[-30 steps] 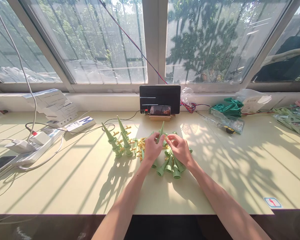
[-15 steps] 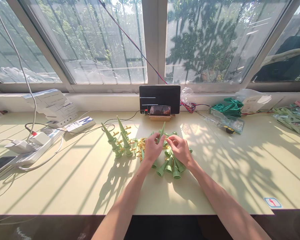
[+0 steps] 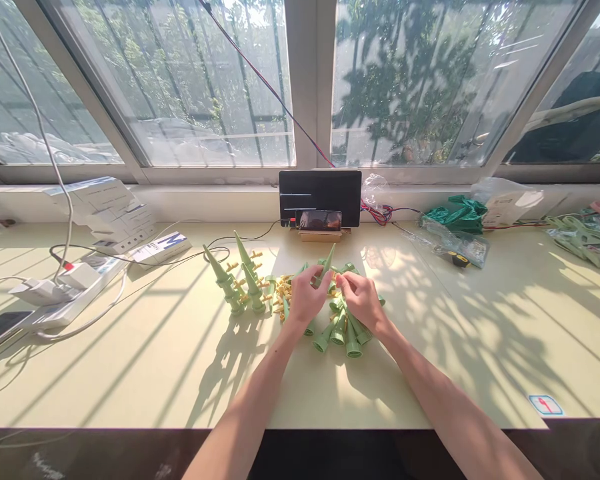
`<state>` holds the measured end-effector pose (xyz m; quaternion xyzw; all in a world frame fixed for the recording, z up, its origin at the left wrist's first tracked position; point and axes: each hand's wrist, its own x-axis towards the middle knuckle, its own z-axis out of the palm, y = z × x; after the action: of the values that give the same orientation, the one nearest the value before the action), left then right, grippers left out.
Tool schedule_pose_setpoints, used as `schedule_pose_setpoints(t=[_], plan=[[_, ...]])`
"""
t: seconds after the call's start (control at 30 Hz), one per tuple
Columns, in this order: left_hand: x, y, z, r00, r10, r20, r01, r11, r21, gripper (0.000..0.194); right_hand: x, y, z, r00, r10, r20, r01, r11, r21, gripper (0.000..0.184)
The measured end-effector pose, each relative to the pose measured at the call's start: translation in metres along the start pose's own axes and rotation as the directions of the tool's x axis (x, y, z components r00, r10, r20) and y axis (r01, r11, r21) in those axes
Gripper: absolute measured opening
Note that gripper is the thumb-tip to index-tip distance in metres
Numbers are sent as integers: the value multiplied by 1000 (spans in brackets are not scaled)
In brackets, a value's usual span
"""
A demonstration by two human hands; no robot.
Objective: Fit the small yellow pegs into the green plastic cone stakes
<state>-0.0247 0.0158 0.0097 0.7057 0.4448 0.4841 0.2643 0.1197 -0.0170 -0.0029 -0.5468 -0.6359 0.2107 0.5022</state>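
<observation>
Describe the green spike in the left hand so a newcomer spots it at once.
From the windows, drop to the upright black panel, then to the left hand below it in view. The green spike points up, slightly tilted, from its grip. Unlike the green stacks standing leftward and the green cones lying near the right hand, it is held.

the cones (image 3: 353, 341) are light green, and the little pegs (image 3: 283, 288) are yellow. the table (image 3: 130, 390) is pale cream, with dark shadow stripes and leafy shadow spots. one white box (image 3: 163, 251) has a blue letter. the screen (image 3: 320, 190) is black. the bag (image 3: 457, 215) is bluish green. the sticker (image 3: 546, 405) is white with a blue edge and a red mark.
</observation>
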Motion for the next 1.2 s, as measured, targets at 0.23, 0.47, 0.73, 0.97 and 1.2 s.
schedule_pose_setpoints(t=[0.23, 0.47, 0.73, 0.97, 1.2], plan=[[-1, -1, 1, 1000, -1, -5, 1, 1000, -29, 24, 1, 0, 0, 1000, 10, -1, -10, 1000, -3, 47], [3, -2, -1, 985, -159, 71, 171, 960, -221, 28, 1, 1, 2, 1000, 15, -6, -15, 1000, 22, 48], [5, -5, -3, 937, -287, 198, 347, 823, -449, 33, -1, -1, 2, 1000, 6, 8, -6, 997, 73, 44], [6, -4, -3, 939, -307, 154, 343, 810, -475, 32, -1, 4, 2, 1000, -26, -2, 26, 994, 105, 30], [6, -1, -4, 932, -312, 183, 362, 799, -481, 30, 0, 2, 2, 999, -36, 9, 34, 992, 121, 29]])
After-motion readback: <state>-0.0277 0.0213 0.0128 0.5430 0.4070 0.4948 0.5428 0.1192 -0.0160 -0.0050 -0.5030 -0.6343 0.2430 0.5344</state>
